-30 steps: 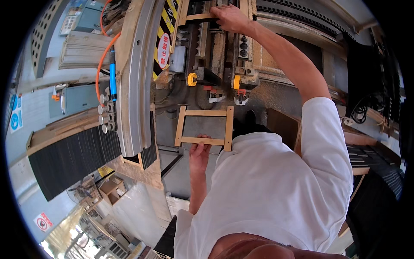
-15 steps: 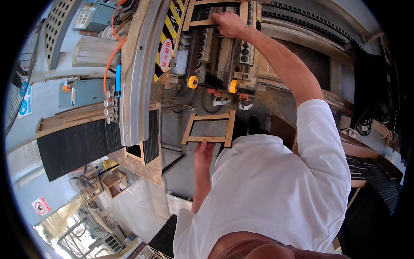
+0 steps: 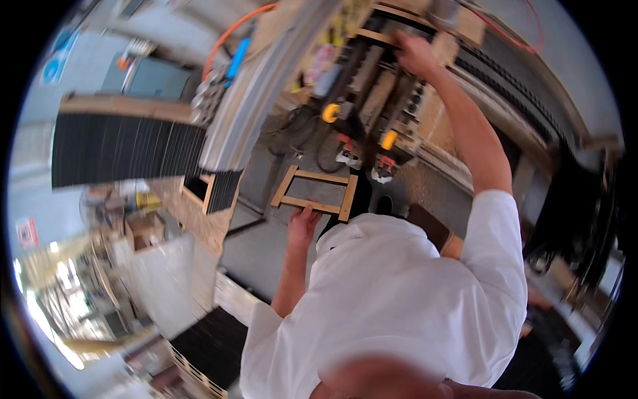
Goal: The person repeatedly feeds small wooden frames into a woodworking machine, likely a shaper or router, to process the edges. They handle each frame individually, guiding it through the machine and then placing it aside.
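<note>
In front of the person's tummy, the left hand (image 3: 303, 225) holds up a wooden frame (image 3: 322, 177). The frame has four bars: two long and two short. The left hand pinches the bar nearest the person, and the frame is open in the middle. The right hand (image 3: 419, 54) reaches far out to the machine (image 3: 372, 86), where its fingers are at a second frame (image 3: 375, 35). That bit is blurry, so I cannot tell if they pinch it or only touch it. So I count two frames by the hands, one at each.

The machine has two yellow knobs (image 3: 330, 112) on its near end, with two red and white parts (image 3: 382, 170) close to them.

On the left is one brown box (image 3: 145, 231). Its front looks open, but it is too blurry to tell what is in it. One blue-grey box (image 3: 159, 81) is on the wall, and I cannot see inside. A long row of thin black pieces (image 3: 126, 151) stands on the left, too many to count. One blue tube (image 3: 236, 60) and an orange hose (image 3: 222, 38) are near the machine.
</note>
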Demonstrator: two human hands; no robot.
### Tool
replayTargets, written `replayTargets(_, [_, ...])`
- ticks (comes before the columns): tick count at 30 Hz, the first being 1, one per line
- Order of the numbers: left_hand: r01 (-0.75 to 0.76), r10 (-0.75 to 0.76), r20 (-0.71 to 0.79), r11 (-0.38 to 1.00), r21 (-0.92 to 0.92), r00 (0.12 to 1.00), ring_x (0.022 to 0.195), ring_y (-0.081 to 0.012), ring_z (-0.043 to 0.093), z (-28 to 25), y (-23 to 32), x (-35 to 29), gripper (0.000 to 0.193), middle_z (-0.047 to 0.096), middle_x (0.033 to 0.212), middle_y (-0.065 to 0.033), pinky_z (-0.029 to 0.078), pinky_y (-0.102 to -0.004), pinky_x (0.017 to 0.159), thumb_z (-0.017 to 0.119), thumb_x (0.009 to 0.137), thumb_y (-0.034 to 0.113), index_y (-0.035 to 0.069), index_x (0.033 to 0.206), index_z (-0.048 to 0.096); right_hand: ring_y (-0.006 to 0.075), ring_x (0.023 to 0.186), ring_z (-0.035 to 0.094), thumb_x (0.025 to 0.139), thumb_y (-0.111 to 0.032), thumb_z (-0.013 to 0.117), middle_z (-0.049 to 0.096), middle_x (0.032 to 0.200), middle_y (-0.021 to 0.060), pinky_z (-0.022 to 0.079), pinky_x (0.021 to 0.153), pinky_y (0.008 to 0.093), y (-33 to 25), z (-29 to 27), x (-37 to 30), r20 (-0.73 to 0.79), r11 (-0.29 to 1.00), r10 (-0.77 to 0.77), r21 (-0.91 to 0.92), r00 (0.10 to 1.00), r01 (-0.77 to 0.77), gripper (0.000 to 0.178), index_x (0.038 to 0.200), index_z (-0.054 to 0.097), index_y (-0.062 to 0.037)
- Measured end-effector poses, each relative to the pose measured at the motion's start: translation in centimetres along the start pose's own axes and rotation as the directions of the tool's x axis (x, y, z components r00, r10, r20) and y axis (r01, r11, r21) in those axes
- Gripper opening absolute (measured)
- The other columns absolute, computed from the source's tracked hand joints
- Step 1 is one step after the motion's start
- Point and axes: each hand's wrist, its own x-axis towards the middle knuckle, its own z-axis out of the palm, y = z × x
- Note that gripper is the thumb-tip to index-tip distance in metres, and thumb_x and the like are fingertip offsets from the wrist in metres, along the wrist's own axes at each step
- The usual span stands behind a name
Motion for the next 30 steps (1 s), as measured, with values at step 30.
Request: replayTargets(30, [-0.503,0.492,-0.473,0.857,0.113,0.731,0.091,-0.0254,0.067,-39.0,31.7,8.5,0.035,0.066,0.107,-0.0144,0.059,-0.037,0.076,0.058,0.093,0.006,-0.006,0.126,0.055,0.016,0.09,0.064,0.093,-0.01,0.064,0.068,0.099,0.0089,0.05,0.079,0.0294,-23.8,-1.3,-11.8,-0.256,0.942,0.282,0.259,0.925,-0.215,0.024,0.116,0.063,-0.0031])
